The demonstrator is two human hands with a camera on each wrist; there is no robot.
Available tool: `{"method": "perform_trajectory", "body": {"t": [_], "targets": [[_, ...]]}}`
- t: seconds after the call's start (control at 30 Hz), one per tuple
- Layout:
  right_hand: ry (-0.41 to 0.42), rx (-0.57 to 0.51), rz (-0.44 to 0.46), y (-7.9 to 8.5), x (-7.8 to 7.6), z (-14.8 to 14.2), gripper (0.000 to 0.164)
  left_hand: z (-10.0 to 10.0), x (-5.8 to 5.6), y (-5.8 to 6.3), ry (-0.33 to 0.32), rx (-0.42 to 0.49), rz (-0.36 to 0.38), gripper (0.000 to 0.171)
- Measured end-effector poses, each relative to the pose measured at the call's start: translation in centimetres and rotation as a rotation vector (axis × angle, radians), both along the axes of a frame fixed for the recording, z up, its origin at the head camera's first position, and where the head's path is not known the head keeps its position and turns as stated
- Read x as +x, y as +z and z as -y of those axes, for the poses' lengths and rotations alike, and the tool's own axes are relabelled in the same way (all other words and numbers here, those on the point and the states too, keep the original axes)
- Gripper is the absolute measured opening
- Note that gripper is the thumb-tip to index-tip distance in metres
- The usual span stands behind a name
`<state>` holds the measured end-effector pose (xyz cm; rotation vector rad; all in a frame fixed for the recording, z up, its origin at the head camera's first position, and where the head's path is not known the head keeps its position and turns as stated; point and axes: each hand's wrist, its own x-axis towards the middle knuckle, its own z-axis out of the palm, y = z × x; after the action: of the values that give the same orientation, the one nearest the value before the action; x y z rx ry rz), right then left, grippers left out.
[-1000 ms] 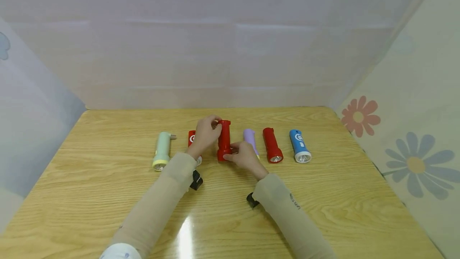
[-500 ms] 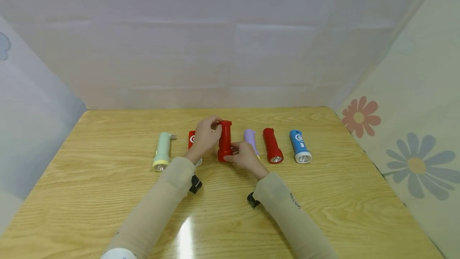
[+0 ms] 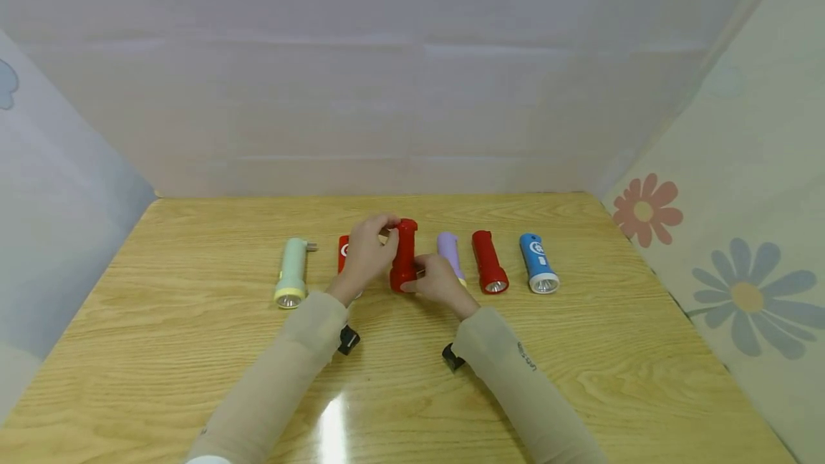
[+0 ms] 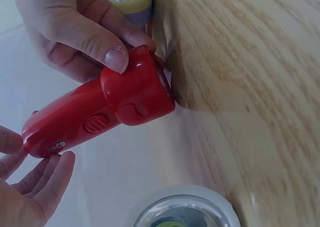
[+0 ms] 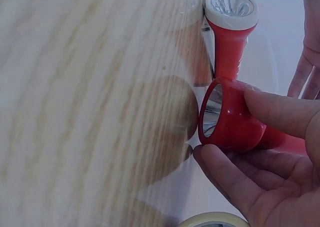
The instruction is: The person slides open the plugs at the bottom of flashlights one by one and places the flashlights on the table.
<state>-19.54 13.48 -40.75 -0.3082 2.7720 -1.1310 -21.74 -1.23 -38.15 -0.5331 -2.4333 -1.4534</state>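
A red flashlight [image 3: 404, 256] is held between both hands at the middle of the table. My left hand [image 3: 369, 249] pinches its tail end between thumb and fingers. The right hand [image 3: 440, 281] grips the wide head, thumb on one side and fingers on the other. In the left wrist view the flashlight [image 4: 75, 117] leans, its switch showing on the side and its head close to the wood. The right wrist view shows its lens [image 5: 212, 112] facing the tabletop, with the rim right at the surface.
In a row on the wooden table [image 3: 387, 392] lie a green flashlight [image 3: 292, 267] and a partly hidden red-and-white one [image 3: 342, 250] at left. A purple flashlight [image 3: 448, 249], another red one [image 3: 488, 260] and a blue one [image 3: 537, 260] lie at right. A pale wall [image 3: 412, 127] stands behind.
The held red flashlight has shifted slightly right, and its tail end has come a little lower in the head view. Both hands keep their grip, and the other flashlights stay put.
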Motion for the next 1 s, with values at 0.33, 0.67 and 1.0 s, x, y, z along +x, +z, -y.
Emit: {"method": "perform_trajectory", "body": {"t": [0.33,0.67,1.0], "targets": [[0.009,0.037,-0.021,-0.30,-0.17,-0.05,0.033,-0.05,0.36,-0.09,0.034,0.089,0.116,0.025],[0.017,0.084,-0.046,-0.44,0.05,0.22,0.035,0.17,0.06,-0.21,0.040,0.216,0.253,0.021],[0.029,0.084,-0.011,-0.64,-0.21,0.16,0.036,0.62,0.25,-0.62,0.011,0.283,0.322,0.020]]}}
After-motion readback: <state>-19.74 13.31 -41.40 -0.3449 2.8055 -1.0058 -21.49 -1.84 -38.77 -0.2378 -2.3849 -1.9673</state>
